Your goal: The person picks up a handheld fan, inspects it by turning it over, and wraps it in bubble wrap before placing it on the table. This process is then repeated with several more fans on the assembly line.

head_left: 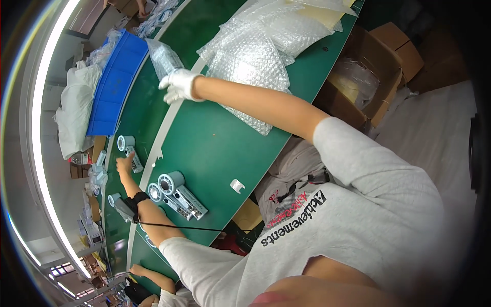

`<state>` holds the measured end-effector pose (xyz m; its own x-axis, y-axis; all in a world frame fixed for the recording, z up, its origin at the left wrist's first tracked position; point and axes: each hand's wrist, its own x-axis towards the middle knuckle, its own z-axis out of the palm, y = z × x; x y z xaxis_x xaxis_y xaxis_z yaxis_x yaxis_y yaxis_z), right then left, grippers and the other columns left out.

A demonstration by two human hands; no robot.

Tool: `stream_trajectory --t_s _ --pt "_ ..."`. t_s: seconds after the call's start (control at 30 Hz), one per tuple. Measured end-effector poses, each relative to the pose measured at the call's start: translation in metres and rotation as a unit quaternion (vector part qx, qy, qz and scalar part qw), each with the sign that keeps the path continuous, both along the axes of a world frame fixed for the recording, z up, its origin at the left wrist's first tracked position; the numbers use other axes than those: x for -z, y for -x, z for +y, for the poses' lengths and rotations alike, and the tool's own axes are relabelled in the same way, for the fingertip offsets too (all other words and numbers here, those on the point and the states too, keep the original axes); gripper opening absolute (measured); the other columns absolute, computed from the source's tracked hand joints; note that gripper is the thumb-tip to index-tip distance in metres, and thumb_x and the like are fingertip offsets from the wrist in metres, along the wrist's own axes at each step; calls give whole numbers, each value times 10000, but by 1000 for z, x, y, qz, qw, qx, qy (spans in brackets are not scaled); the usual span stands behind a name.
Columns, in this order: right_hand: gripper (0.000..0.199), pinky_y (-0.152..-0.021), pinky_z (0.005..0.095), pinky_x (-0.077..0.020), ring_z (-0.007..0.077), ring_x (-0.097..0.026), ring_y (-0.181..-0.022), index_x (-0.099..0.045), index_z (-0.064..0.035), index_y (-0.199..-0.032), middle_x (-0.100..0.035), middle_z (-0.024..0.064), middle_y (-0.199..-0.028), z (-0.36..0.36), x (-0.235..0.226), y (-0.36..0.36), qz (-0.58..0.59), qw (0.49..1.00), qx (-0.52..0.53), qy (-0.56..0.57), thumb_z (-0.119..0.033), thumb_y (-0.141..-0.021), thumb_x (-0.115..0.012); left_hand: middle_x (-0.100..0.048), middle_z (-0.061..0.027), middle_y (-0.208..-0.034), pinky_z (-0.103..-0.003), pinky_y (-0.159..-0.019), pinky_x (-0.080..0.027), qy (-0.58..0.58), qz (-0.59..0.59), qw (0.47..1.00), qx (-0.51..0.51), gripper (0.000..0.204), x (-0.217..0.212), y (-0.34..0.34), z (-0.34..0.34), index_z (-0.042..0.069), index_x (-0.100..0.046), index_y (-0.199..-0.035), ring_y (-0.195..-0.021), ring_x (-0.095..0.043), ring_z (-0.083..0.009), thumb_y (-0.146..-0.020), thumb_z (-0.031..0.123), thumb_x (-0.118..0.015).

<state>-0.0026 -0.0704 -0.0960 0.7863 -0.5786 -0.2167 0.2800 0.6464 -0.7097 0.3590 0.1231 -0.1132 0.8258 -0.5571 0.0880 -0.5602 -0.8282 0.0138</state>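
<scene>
My right hand [179,86], in a white glove, reaches far across the green bench and is closed on a clear bubble-wrap bag [164,56] at the edge of the conveyor belt [135,115]. My left hand [124,165] is bare, with a black wrist strap and cord on the forearm. It lies against the handle of a grey-and-white handheld device [129,147] with a round head on the belt; whether the fingers grip it is unclear. Two similar devices [176,193] lie side by side on the bench beside my left forearm.
Another device [118,203] lies on the belt by my wrist. A blue bin [115,82] stands beyond the belt, a bubble-wrap pile [250,56] on the bench, cardboard boxes [371,71] at its end. A small white part [237,185] lies loose. Another person's hand [138,269] works further along.
</scene>
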Motion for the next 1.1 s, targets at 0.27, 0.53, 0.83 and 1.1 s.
stream_trajectory --t_s 0.27,0.53,0.83,1.1 --pt "520 -781 347 -480 246 -568 -928 -428 6 -1171 -516 175 -1084 8 -13 98 -20 928 -261 266 -249 -765 -627 -555 -176 -723 -357 -535 -464 156 122 966 168 434 -9 93 -42 -45 -423 -877 -595 -578 -258 -648 209 -690" --pt "624 -826 289 -447 160 -516 -988 -442 -47 -1174 -537 69 -1047 36 -22 73 -59 919 70 384 -125 -634 -745 -522 -173 -843 -343 -625 -440 292 109 903 295 356 -49 349 -20 -24 -375 -965 -708 -556 -225 -742 107 -620" --pt "676 -737 265 -484 152 -559 -860 -464 -50 -1097 -562 61 -975 35 -4 85 -152 914 34 375 -138 -523 -810 -505 -164 -1011 -274 -685 -452 491 696 469 235 511 -21 372 -32 -31 -354 -1138 -772 -565 -212 -721 50 -638" --pt "678 -803 282 -460 167 -550 -904 -449 -70 -1113 -554 74 -1000 42 -14 93 -116 889 24 442 -166 -541 -801 -479 -155 -1078 -286 -724 -450 553 258 730 309 607 -12 392 -35 -24 -297 -1186 -909 -533 -211 -686 -35 -640"
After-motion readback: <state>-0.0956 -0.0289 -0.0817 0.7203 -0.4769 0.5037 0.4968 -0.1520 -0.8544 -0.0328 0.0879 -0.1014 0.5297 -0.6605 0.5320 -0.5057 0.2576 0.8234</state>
